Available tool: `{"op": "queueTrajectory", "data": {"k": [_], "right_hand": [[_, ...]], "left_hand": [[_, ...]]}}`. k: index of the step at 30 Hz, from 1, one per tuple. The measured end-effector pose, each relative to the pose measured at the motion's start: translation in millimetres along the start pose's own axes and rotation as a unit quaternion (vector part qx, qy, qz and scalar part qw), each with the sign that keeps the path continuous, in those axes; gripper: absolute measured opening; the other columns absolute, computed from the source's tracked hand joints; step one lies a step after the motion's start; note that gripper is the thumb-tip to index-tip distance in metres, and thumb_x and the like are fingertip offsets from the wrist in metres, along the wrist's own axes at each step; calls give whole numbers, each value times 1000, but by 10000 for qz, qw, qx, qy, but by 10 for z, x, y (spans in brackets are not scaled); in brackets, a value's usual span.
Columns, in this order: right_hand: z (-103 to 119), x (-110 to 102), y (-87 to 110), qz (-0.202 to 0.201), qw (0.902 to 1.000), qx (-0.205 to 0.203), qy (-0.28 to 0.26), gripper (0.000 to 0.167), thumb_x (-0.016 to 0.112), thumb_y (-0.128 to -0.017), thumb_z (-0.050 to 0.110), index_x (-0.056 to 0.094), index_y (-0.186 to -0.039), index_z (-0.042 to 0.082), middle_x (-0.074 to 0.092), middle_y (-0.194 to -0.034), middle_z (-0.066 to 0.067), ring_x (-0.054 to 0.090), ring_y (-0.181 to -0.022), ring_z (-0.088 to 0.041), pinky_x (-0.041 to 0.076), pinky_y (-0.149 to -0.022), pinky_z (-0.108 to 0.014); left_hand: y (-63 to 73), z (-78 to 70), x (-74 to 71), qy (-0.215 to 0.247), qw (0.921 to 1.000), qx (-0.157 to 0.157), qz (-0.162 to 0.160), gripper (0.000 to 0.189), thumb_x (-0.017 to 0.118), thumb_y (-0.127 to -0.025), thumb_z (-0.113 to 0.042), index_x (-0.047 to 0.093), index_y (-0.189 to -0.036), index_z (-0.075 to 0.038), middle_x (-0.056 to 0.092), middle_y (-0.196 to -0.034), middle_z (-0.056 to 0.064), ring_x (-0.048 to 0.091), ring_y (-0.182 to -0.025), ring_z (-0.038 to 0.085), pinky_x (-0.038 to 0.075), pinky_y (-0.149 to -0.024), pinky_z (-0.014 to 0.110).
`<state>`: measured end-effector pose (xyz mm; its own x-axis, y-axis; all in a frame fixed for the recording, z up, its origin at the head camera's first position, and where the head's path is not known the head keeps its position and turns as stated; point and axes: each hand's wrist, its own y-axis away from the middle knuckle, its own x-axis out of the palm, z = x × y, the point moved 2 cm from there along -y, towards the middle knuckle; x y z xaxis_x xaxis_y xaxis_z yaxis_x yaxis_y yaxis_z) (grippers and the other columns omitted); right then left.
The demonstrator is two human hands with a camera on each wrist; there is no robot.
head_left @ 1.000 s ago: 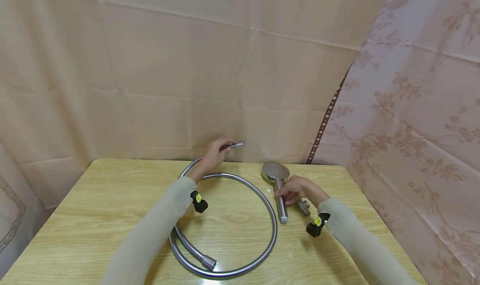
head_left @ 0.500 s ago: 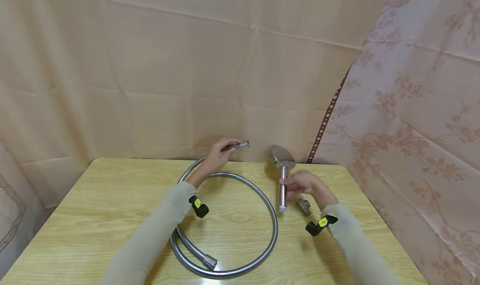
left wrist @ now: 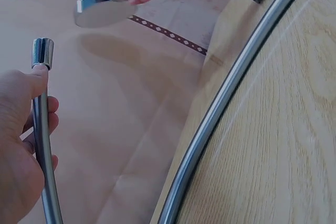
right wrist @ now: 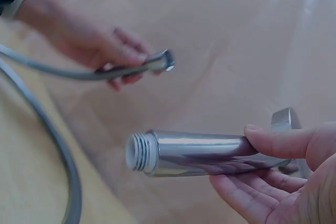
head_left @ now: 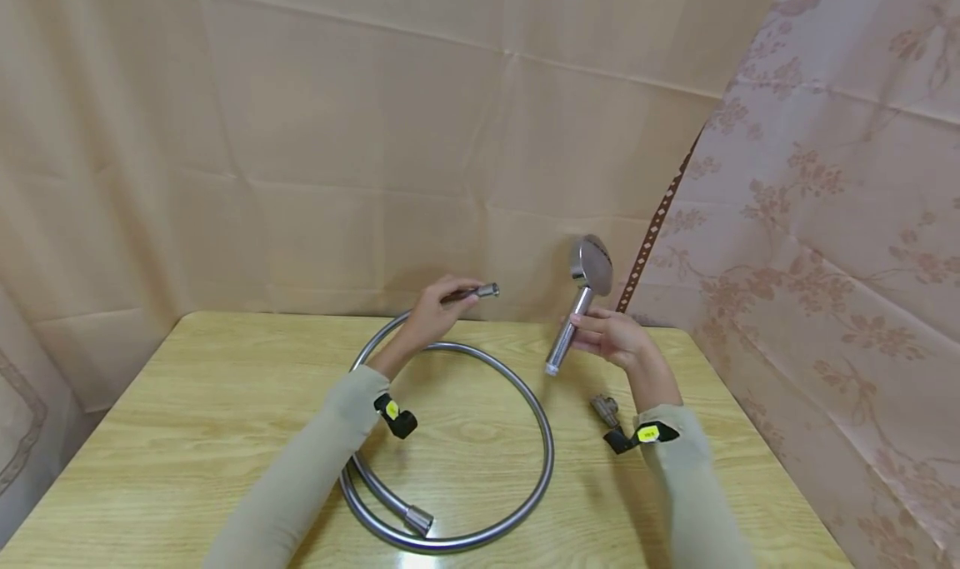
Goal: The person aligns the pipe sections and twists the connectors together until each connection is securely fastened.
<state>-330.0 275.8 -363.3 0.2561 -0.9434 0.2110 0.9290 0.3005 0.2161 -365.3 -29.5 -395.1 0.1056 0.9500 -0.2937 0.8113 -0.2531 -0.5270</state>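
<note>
My left hand point(head_left: 435, 312) grips a metal shower hose point(head_left: 546, 444) just behind its upper end. The chrome end nut point(left wrist: 42, 53) sticks out past the thumb, pointing right. The rest of the hose lies looped on the table, its other end fitting point(head_left: 418, 520) near the front. My right hand point(head_left: 617, 337) holds a chrome shower head point(head_left: 595, 265) by the handle, raised above the table with the head tilted up. In the right wrist view the threaded handle end point(right wrist: 140, 151) faces left toward the hose nut. Nut and thread are apart.
A small metal valve fitting point(head_left: 604, 409) lies on the wooden table point(head_left: 225, 402) below my right hand. Behind the table's back edge hangs a beige curtain point(head_left: 337, 136). A flowered cloth point(head_left: 840, 261) hangs along the right side.
My right hand has lifted the shower head off the table and tilted its handle end toward the left. My left hand has shifted slightly right with the hose end.
</note>
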Motion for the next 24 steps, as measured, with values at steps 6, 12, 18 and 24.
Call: {"op": "queueTrajectory", "data": {"k": [6, 12, 18, 24], "right_hand": [[152, 23, -15, 59, 9978, -249, -615, 28, 47, -105, -2, 70, -100, 12, 78, -97, -3, 75, -92, -13, 59, -84, -25], [241, 57, -61, 119, 9945, -330, -990, 31, 48, -105, -3, 75, -101, 13, 78, -99, -4, 76, -96, -15, 59, -87, -27], [277, 110, -89, 492, 9847, -599, -1564, 34, 45, -104, -6, 75, -106, 9, 77, -102, -9, 75, -101, -19, 59, -90, -30], [280, 222, -115, 737, 9748, -980, -1866, 35, 41, -104, -10, 70, -114, 6, 76, -103, -10, 74, -104, -21, 57, -94, -30]], "left_hand": [[20, -16, 19, -98, 9999, -79, 72, 25, 70, -96, -8, 73, -120, -4, 69, -111, 15, 62, -100, 24, 54, -91, 41], [51, -43, 27, -158, 9998, -102, 121, 26, 71, -96, -11, 73, -122, -5, 69, -108, 15, 61, -98, 25, 51, -86, 30], [87, -122, -4, -184, 9993, -201, 271, 28, 71, -97, -14, 73, -124, -6, 68, -109, 12, 58, -94, 17, 48, -82, 24], [121, -202, -80, -30, 9986, -255, 458, 28, 72, -96, -14, 74, -123, -6, 68, -104, 12, 54, -88, 16, 47, -75, 22]]}}
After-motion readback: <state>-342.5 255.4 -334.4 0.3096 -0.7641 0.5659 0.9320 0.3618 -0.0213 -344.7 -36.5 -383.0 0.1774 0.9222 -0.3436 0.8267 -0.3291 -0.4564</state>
